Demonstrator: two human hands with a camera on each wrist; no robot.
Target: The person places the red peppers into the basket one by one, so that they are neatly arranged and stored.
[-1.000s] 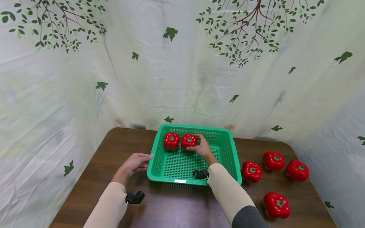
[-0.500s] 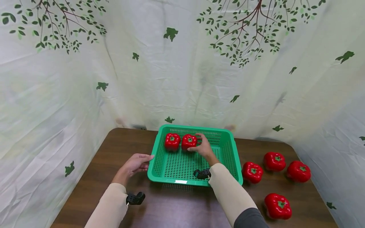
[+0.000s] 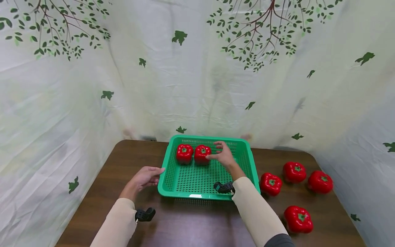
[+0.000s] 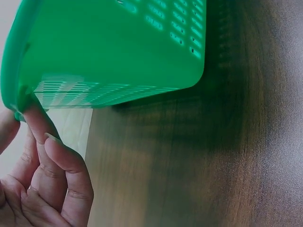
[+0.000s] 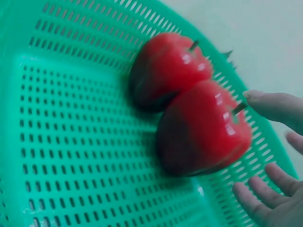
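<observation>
Two red bell peppers stand side by side at the back left of a green plastic basket [image 3: 191, 196]. The left pepper [image 3: 184, 153] and the right pepper [image 3: 202, 154] both sit upright, stems up. Just right of the second pepper is my right hand [image 3: 226, 157], its fingers spread and apart from the fruit in the right wrist view. My left hand [image 3: 147, 177] pinches the basket's left rim between thumb and fingers; the left wrist view shows the fingers [image 4: 42, 123] under that rim.
Several more red bell peppers lie on the brown table to the right of the basket, one [image 3: 271, 184] close to its right wall and one [image 3: 298, 219] nearer the front. A white leaf-patterned curtain [image 3: 197, 85] hangs behind the table [image 3: 185, 226].
My right hand has let go of the right pepper in the basket and drawn a little to the right, fingers opening. The left hand keeps its hold on the rim.
</observation>
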